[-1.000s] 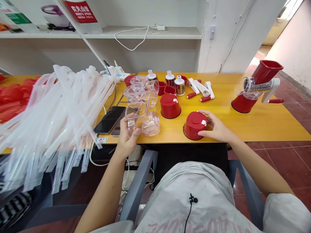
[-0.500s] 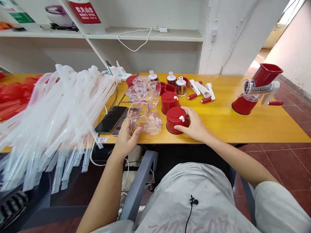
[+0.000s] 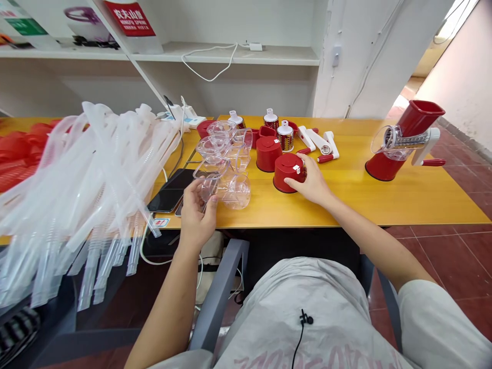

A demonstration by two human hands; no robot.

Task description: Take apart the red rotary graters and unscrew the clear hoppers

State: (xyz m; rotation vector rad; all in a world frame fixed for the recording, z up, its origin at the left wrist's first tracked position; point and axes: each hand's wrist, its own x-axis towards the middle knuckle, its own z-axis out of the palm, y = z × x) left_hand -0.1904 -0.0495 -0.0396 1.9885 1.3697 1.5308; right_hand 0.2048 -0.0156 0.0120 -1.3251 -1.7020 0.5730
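My left hand [image 3: 198, 215] has its thumb and fingers closed around the near end of a clear plastic grater housing [image 3: 236, 192] lying on the table. Behind it lie more clear housings [image 3: 236, 156], partly overlapping. My right hand [image 3: 313, 182] grips the side of a red round base [image 3: 288, 174] with a small white mark, which rests on the table. Just left of and behind it stands a second red base [image 3: 268, 154]. Farther back are metal grater drums [image 3: 285, 137] with white tops and white crank handles [image 3: 322, 142] with red grips.
An assembled red rotary grater [image 3: 400, 141] stands at the table's right. Long translucent plastic pieces [image 3: 96, 195] are heaped on the left and overhang the edge, beside red pieces [image 3: 23, 148]. Phones [image 3: 172, 189] lie near my left hand. White shelving [image 3: 246, 54] rises behind the table [image 3: 384, 205].
My right hand has shifted the nearer red base back and to the right, opening a gap beside the clear housing. My left hand and its housing have moved slightly left.
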